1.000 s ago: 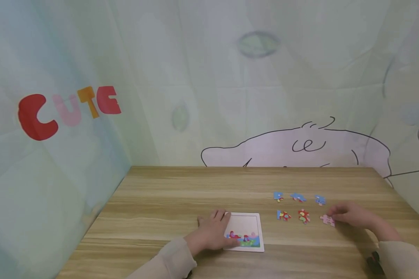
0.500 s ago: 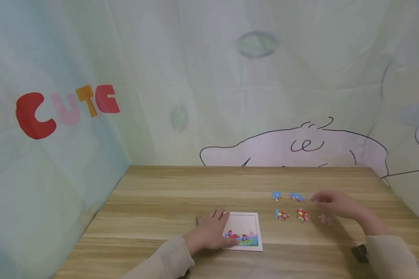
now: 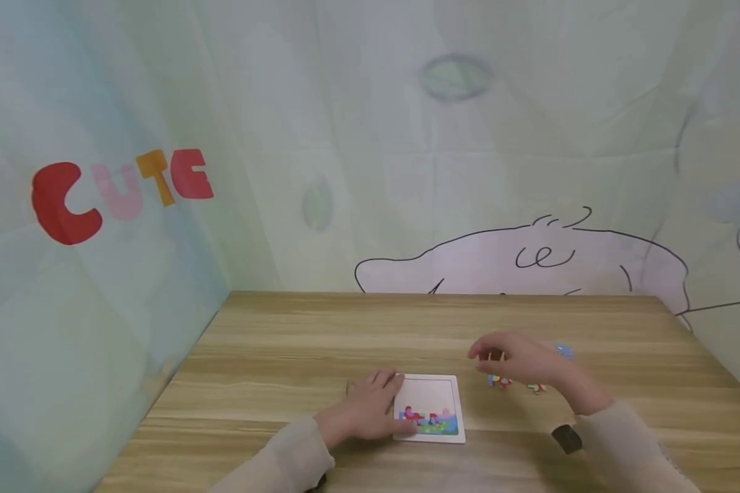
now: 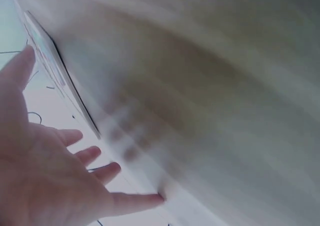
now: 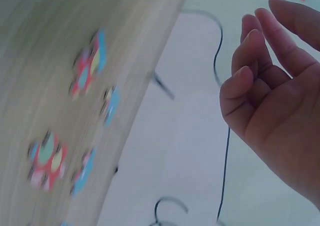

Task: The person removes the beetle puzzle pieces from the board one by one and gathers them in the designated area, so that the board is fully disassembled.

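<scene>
My left hand [image 3: 370, 409] lies spread at the left side of a white-framed puzzle board [image 3: 428, 393], its thumb over the lower left corner. Along the board's bottom runs a colourful strip of picture; the upper part is plain. In the left wrist view the fingers [image 4: 105, 171] are stretched out beside the board's edge. My right hand [image 3: 521, 357] is raised over the loose puzzle pieces, fingers loosely bent with nothing between them. A blue puzzle piece [image 3: 564, 351] and a red-and-blue puzzle piece [image 3: 498, 381] show around it; the hand and forearm hide others.
In the right wrist view, a red puzzle piece with green and yellow patches [image 5: 48, 160] lies among several others on the wooden table [image 3: 284, 356]. A printed fabric backdrop [image 3: 376, 171] stands behind the table and along its left side.
My right hand has moved left, from the pink piece at the right end, past the blue piece above it, to over the left-hand pieces. The left hand has stayed at the board.
</scene>
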### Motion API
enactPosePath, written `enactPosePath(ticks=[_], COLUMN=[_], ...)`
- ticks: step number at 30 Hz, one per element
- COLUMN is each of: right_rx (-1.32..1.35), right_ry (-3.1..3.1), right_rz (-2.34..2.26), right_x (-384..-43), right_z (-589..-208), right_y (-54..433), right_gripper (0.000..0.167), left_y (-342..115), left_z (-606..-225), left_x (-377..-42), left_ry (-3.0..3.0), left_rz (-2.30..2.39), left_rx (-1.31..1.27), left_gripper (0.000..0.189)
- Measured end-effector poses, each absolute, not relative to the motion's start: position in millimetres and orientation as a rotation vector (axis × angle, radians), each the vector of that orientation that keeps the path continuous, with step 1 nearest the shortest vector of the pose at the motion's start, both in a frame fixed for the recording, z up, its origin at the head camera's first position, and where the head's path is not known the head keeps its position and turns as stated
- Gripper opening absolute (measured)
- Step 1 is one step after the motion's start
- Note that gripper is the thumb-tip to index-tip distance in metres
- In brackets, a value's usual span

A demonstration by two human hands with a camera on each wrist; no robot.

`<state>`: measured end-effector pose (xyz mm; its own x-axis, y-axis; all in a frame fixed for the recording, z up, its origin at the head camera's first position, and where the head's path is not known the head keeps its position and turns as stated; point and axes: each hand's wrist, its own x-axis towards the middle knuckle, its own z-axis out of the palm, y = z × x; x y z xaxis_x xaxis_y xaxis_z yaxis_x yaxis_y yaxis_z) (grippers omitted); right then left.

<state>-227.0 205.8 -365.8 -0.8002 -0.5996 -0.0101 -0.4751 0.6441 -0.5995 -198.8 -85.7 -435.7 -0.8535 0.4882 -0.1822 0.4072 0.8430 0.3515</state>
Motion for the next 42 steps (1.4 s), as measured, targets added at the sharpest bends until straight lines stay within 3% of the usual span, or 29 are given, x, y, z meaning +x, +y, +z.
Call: enactPosePath(ticks=[15,24,42], right_rx=[-1.067,-0.979,-0.862], right_ry=[2.469,2.447,2.436], right_rz=[-0.855,-0.874,-0.896], right_x=[-214.3,-217.0,-214.1], right_z=[-389.8,-416.8,-425.6], right_y=[136.6,120.9,106.4], right_gripper=[0.016,0.018,0.026], left_y=[-101.0,-101.2,-100.5], left_z=[-426.2,-426.7,-433.4], left_x=[-201.3,-201.0,-199.8], left_ry=[2.654,2.642,2.672], left_rz=[0.431,0.38,0.372], left_rx=[0.793,0.822,0.832], left_gripper=[0.089,0.086,0.086])
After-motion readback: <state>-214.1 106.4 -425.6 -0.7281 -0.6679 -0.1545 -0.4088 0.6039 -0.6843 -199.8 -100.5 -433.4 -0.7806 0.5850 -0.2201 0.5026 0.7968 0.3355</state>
